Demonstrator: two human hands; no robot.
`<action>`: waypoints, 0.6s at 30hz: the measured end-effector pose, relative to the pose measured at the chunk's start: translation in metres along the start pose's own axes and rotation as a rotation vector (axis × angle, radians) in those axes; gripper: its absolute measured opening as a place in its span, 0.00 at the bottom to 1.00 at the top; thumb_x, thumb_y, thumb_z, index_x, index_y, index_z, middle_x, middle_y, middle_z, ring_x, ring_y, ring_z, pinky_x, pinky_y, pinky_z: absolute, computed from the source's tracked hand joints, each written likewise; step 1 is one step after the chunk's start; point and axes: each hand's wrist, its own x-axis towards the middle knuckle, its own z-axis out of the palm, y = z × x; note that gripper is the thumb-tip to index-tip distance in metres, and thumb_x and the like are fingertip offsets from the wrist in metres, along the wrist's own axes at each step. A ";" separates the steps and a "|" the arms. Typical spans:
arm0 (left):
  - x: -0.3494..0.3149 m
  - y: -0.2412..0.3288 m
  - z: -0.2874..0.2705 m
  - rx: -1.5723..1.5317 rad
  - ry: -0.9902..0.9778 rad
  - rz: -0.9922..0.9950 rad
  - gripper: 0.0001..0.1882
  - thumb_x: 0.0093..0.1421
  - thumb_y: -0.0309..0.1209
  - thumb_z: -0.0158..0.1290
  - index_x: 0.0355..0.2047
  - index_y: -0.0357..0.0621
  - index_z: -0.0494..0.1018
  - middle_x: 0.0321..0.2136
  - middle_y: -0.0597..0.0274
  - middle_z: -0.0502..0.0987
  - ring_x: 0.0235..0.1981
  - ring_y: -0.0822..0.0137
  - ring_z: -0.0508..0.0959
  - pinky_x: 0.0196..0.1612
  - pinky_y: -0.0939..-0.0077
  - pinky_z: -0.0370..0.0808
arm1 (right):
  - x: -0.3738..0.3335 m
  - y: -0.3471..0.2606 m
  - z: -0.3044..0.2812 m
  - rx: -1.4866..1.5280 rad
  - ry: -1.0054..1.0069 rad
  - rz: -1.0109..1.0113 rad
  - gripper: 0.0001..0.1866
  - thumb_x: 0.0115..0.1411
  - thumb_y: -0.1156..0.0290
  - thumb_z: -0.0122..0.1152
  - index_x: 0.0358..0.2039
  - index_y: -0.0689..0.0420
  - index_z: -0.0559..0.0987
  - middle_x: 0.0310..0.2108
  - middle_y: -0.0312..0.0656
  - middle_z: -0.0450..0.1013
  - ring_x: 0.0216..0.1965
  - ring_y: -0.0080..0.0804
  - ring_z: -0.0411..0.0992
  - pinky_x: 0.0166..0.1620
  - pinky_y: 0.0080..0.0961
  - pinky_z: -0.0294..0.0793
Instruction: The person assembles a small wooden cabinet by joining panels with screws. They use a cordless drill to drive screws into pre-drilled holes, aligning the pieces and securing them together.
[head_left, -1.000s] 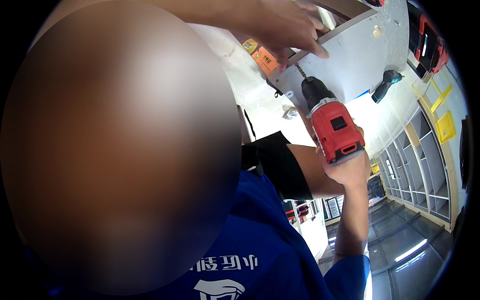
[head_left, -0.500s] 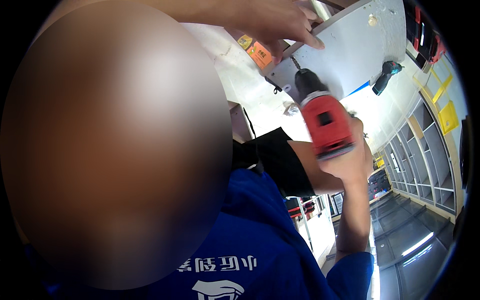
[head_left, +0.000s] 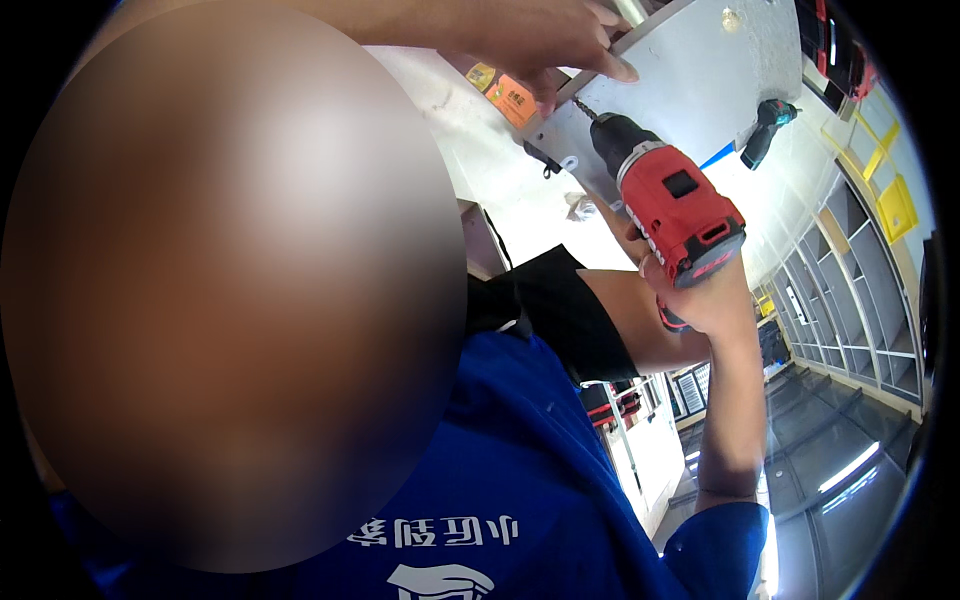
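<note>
My right hand point(head_left: 712, 300) is wrapped round the handle of a red and black cordless drill point(head_left: 680, 195). Its spiral drill bit point(head_left: 586, 108) points up and left, the tip at the edge of a light grey board point(head_left: 690, 85); whether it has entered the board I cannot tell. From the upper left my left hand point(head_left: 555, 45) reaches over and grips that board's edge strip, one finger on the flat face and others around the edge. The bit sits close beside these fingers. An orange label point(head_left: 512, 100) lies just below the left hand.
A smaller black and teal drill point(head_left: 768, 135) lies at the board's right end. A small black looped thing point(head_left: 545, 160) hangs near the board's corner. Shelving point(head_left: 850, 290), a yellow piece point(head_left: 897, 208) and red-black cases point(head_left: 845, 60) stand right. Crumpled clear plastic point(head_left: 579, 207) lies below.
The drill's body has swung to the right and tilted, while the bit's tip stays near the same board edge. My right hand moved right with it; the left hand keeps its hold.
</note>
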 end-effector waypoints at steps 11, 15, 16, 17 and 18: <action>-0.001 0.000 -0.001 -0.047 0.069 -0.003 0.43 0.47 0.48 0.69 0.63 0.53 0.67 0.51 0.47 0.72 0.60 0.49 0.68 0.65 0.44 0.59 | 0.008 -0.022 -0.010 0.033 -0.027 -0.169 0.20 0.45 0.78 0.63 0.42 0.55 0.80 0.34 0.41 0.78 0.35 0.38 0.77 0.43 0.30 0.75; -0.001 -0.002 0.002 -0.040 0.066 -0.004 0.43 0.47 0.48 0.69 0.63 0.52 0.67 0.50 0.47 0.73 0.59 0.49 0.69 0.66 0.43 0.58 | 0.009 -0.028 -0.015 0.056 -0.109 -0.106 0.23 0.46 0.80 0.61 0.46 0.55 0.81 0.38 0.39 0.80 0.39 0.34 0.78 0.46 0.29 0.76; 0.000 -0.003 0.002 -0.043 0.052 -0.005 0.43 0.47 0.48 0.69 0.63 0.52 0.67 0.49 0.47 0.73 0.59 0.50 0.69 0.66 0.43 0.58 | 0.009 -0.029 -0.014 0.073 -0.113 -0.078 0.23 0.46 0.80 0.62 0.46 0.56 0.80 0.38 0.40 0.80 0.38 0.33 0.77 0.45 0.29 0.76; 0.002 -0.003 0.002 -0.047 0.039 -0.005 0.43 0.47 0.48 0.69 0.63 0.52 0.67 0.49 0.47 0.73 0.59 0.50 0.69 0.66 0.43 0.58 | 0.007 -0.031 -0.014 0.088 -0.118 -0.048 0.22 0.46 0.80 0.62 0.45 0.56 0.80 0.38 0.40 0.80 0.37 0.33 0.77 0.45 0.29 0.76; 0.004 -0.003 0.002 -0.050 0.026 -0.005 0.43 0.47 0.49 0.69 0.63 0.52 0.68 0.49 0.47 0.73 0.59 0.50 0.69 0.66 0.43 0.58 | 0.007 -0.033 -0.014 0.103 -0.122 -0.019 0.22 0.46 0.80 0.62 0.45 0.57 0.80 0.37 0.40 0.80 0.37 0.32 0.77 0.44 0.28 0.76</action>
